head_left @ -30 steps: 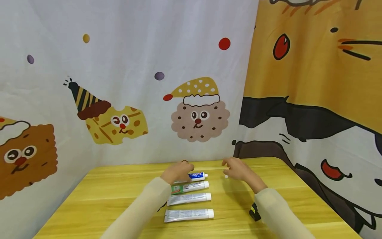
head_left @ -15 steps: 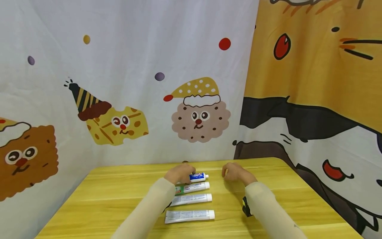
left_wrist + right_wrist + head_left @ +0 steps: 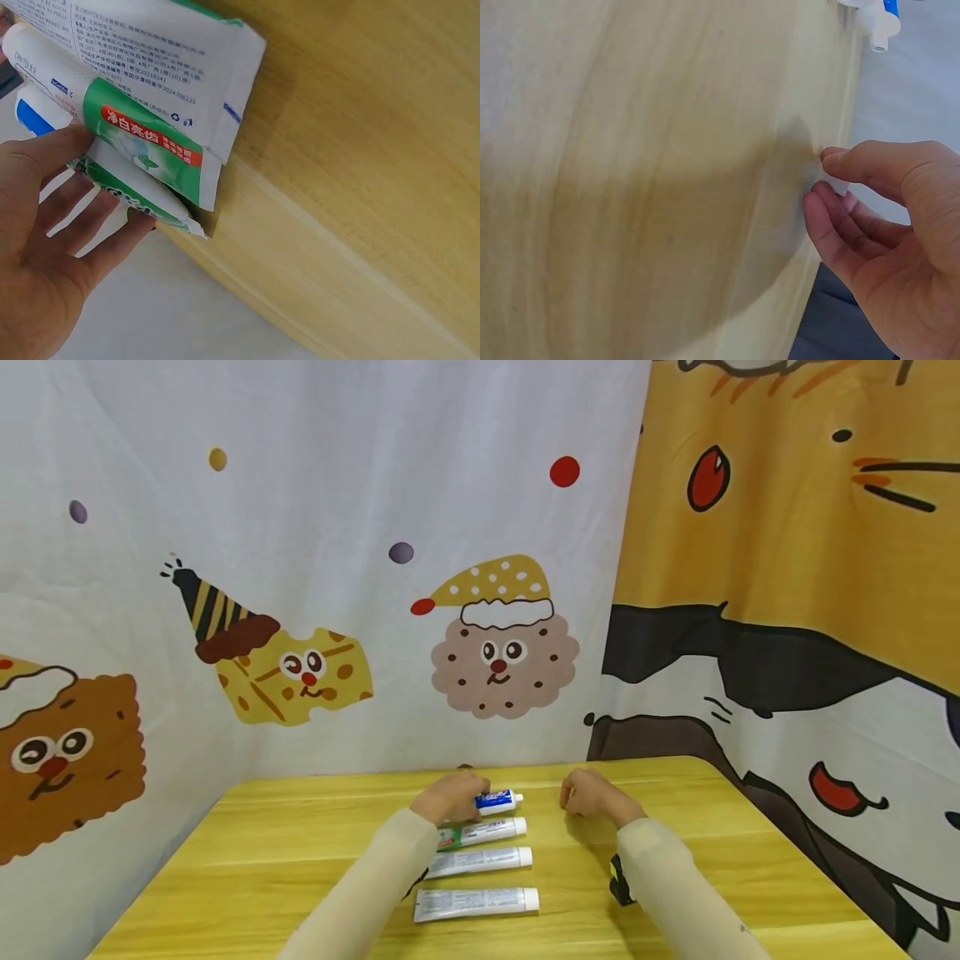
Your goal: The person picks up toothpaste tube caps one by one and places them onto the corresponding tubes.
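Note:
Near the table's back edge, my left hand (image 3: 452,797) grips a blue and white toothpaste tube (image 3: 497,802), with thumb and fingers on opposite sides of it. Its narrow nozzle (image 3: 880,43) is bare and points right. To the right, my right hand (image 3: 594,794) is low at the tabletop. In the right wrist view its thumb and fingertips pinch a small white cap (image 3: 835,180), mostly hidden by the fingers. Just in front of the held tube lies a green and white toothpaste tube (image 3: 142,135).
Two more white toothpaste tubes lie nearer on the wooden table (image 3: 300,860): one a little forward (image 3: 483,860), the other closest to me (image 3: 476,903). All caps point right. A printed cloth (image 3: 322,527) hangs behind the table and along its right side.
My right hand has lowered to the tabletop with the white cap, its forearm shifting left. My left hand, still holding the blue and white toothpaste tube, has moved slightly right.

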Available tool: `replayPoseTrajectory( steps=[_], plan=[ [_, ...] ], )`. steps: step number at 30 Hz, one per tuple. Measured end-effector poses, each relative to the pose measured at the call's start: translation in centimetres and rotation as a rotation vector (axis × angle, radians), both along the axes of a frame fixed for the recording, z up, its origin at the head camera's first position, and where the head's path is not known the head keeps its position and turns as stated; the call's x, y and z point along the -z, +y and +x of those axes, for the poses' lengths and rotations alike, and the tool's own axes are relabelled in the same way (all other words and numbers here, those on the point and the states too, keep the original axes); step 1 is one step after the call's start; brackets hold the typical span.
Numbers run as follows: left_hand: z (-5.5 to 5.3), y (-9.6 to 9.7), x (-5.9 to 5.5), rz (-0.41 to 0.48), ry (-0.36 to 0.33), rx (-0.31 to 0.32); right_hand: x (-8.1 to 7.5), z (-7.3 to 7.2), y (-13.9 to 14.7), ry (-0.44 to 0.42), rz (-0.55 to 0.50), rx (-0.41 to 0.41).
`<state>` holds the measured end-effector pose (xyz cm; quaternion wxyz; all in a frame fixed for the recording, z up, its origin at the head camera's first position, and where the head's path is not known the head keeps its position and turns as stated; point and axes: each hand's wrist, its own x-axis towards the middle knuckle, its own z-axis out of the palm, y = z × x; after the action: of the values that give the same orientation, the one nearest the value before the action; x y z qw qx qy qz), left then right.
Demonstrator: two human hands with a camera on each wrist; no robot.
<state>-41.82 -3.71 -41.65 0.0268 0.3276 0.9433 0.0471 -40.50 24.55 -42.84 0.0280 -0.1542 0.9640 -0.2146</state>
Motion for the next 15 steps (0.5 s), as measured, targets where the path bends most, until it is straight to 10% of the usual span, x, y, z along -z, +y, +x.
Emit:
replayPoseTrajectory(
  steps=[15],
  plan=[
    [0.0, -2.4, -3.1, 0.315, 0.025, 0.056, -5.8, 0.7, -1.9, 0.133, -0.214, -0.142]
  ],
)
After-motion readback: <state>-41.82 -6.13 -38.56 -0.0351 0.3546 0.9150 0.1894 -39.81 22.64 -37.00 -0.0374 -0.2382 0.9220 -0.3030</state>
